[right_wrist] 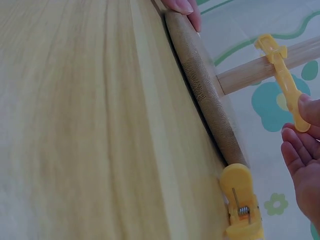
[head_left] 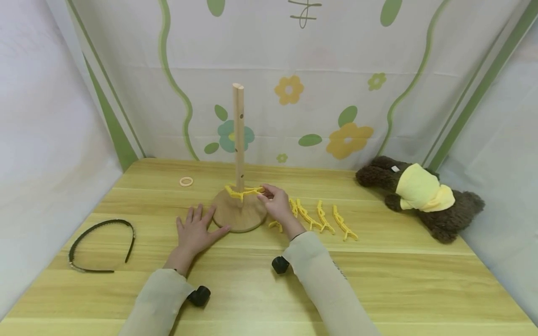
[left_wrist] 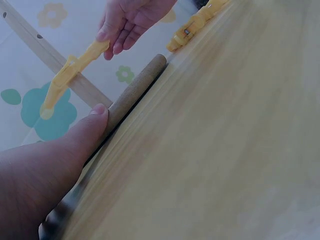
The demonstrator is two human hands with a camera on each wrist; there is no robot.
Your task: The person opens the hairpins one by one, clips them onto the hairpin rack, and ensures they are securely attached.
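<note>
A pale wooden post [head_left: 238, 130] with dark holes stands upright on a round wooden base [head_left: 235, 223]. My right hand [head_left: 275, 203] pinches one end of a yellow plastic clip [head_left: 236, 193] between thumb and fingers. That clip lies across the lower post, just above the base, as the right wrist view also shows. Spread on the table, my left hand [head_left: 196, 234] has its thumb [left_wrist: 100, 111] touching the base's edge. More yellow clips [head_left: 308, 215] lie to the right, partly hidden by my right wrist. One clip with a metal spring [right_wrist: 243, 210] shows near the base.
A dark headband [head_left: 90, 270] lies at the left of the wooden table [head_left: 244, 298]. Behind my left hand is a small pale ring [head_left: 181, 182]. A brown plush toy [head_left: 424, 191] in a yellow top lies at the right. Patterned white cloth [head_left: 319, 56] hangs behind the table.
</note>
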